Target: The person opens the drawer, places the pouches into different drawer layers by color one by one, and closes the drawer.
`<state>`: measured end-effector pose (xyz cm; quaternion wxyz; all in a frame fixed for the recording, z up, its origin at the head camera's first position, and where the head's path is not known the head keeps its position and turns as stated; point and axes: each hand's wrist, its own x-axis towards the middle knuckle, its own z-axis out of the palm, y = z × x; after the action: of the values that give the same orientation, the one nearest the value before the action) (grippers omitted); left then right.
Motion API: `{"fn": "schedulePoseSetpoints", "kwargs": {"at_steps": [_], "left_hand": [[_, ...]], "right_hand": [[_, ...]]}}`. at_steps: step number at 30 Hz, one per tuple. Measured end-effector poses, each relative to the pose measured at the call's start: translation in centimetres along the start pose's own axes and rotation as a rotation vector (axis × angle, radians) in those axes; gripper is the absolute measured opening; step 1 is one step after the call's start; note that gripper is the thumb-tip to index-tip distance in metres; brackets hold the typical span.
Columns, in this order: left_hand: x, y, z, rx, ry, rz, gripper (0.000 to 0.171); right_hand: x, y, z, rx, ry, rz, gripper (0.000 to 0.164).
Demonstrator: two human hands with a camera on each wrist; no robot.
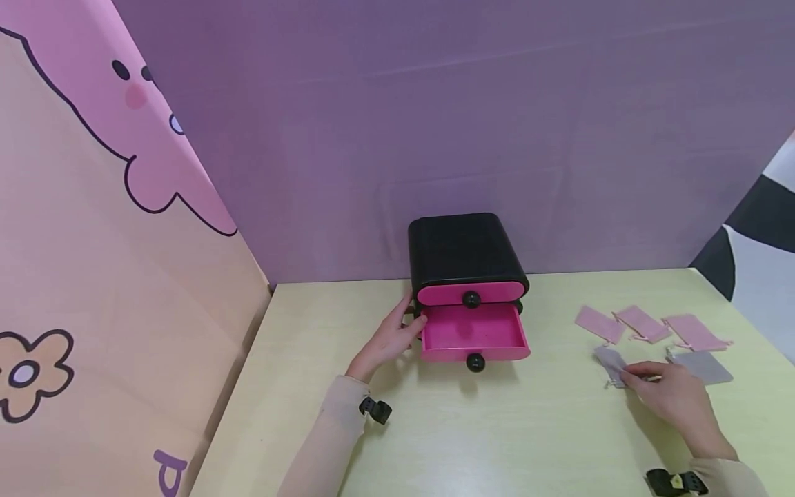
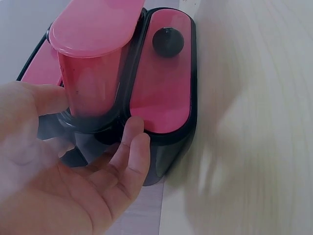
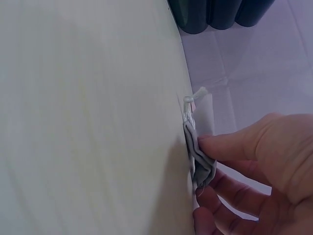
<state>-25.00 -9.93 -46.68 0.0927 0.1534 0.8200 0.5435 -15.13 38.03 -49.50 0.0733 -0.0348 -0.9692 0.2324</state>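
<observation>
At the lower right edge of the frame, a black device (image 1: 677, 482) is worn on a wrist, beside a pale sleeve (image 1: 733, 479). Just above it is the right hand (image 1: 673, 397). Its grip is closed: thumb and fingers pinch a small grey pouch (image 1: 609, 364) with a pale drawstring. The right wrist view shows this pouch folded between the fingertips, close to the surface of the counter (image 1: 459, 438); I cannot tell whether it is lifted.

At the lower centre, the other wrist bears a second black device (image 1: 375, 409). The left hand (image 1: 388, 342) touches the left side of a drawer unit (image 1: 468, 250), which stands at the centre of the frame. In the left wrist view its fingers are half bent, the thumb at the side of the pulled-out drawer (image 1: 473, 328) and two fingertips at the edge of the lowest drawer (image 2: 161, 93). I cannot tell if this grip holds the unit firmly.

At the right, another grey pouch (image 1: 703, 366) lies near the right hand, and behind it three pink pouches (image 1: 694, 332) lie in a row. Farthest, a purple cloth (image 1: 435, 124) fills the upper part of the frame.
</observation>
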Motion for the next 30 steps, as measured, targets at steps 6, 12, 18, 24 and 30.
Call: {"fn": "schedulePoseSetpoints", "kwargs": {"at_steps": [6, 12, 18, 24, 30], "left_hand": [[0.0, -0.1, 0.0, -0.007, 0.000, -0.004, 0.074], [-0.3, 0.2, 0.0, -0.007, 0.002, -0.006, 0.074], [-0.2, 0.1, 0.0, -0.002, -0.005, -0.006, 0.077], [-0.2, 0.0, 0.0, -0.006, -0.010, -0.006, 0.076], [-0.1, -0.1, -0.1, 0.014, -0.004, -0.015, 0.077]], "right_hand": [[-0.1, -0.2, -0.2, 0.007, -0.005, 0.001, 0.031], [-0.3, -0.6, -0.5, 0.023, 0.006, -0.003, 0.031], [-0.5, -0.7, -0.6, 0.034, 0.014, 0.004, 0.031], [-0.7, -1.1, -1.0, 0.038, 0.030, -0.008, 0.034], [-0.7, -1.5, -0.9, 0.058, 0.092, -0.074, 0.026]]}}
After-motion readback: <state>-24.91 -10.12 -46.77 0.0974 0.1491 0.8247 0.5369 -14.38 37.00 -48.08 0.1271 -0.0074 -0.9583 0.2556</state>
